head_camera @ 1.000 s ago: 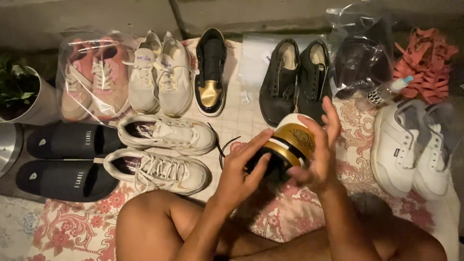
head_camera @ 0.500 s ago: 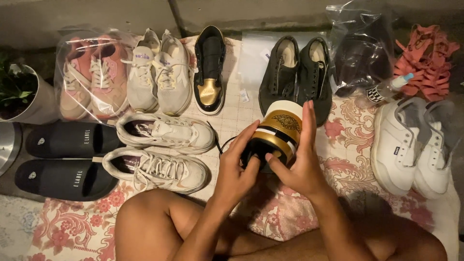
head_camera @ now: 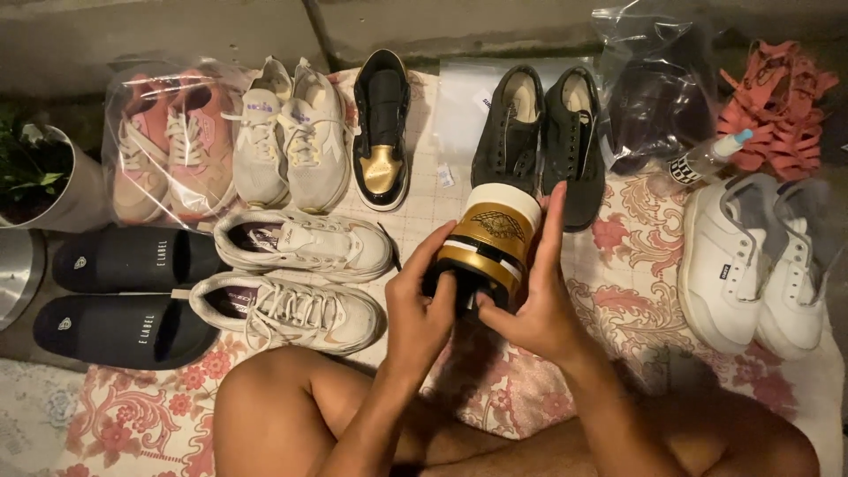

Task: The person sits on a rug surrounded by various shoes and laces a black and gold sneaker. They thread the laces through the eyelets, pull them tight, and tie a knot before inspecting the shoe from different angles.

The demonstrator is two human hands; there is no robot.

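Both hands, left and right, closed around black-gold high-top sneaker | step: I inspect its heel | next: needs firm grip, matching sneaker lies ahead.

Held sneaker: glossy gold-and-black patent finish, smooth white sole; floral cloth matt woven; clear plastic bag shiny, crinkled.

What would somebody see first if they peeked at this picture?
Probably the black, white and gold shoe in the middle, held up off the floral cloth by the left hand and the right hand. Its single matching shoe lies just behind, between the white sneakers and the black lace-up pair. Shoes ring the person, with the pink pair in a clear bag at the far left.
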